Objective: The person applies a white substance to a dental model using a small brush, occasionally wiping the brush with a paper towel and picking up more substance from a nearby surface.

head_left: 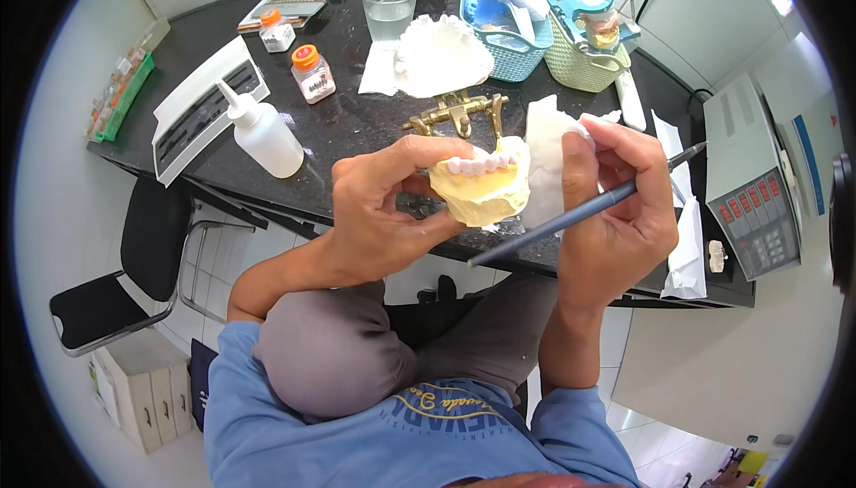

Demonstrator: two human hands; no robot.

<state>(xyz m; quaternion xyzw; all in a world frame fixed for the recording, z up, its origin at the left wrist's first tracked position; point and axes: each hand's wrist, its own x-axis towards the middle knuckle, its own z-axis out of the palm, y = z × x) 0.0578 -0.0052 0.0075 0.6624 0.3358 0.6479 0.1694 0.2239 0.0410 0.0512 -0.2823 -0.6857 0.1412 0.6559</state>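
Note:
My left hand grips a yellow plaster dental cast by its side, thumb and fingers around it. A row of pale teeth runs along the cast's upper edge. In my right hand a slim dark blue brush lies slantwise across the fingers, its dark pointed tip outward to the right. The right thumb and forefinger close near crumpled white tissue; whether they pinch it I cannot tell. Just beyond the cast stands a brass articulator, partly hidden.
A white squeeze bottle and two orange-capped jars stand left on the black countertop. Behind are a glass of liquid, a scalloped white dish and blue and green baskets. A grey control unit sits right.

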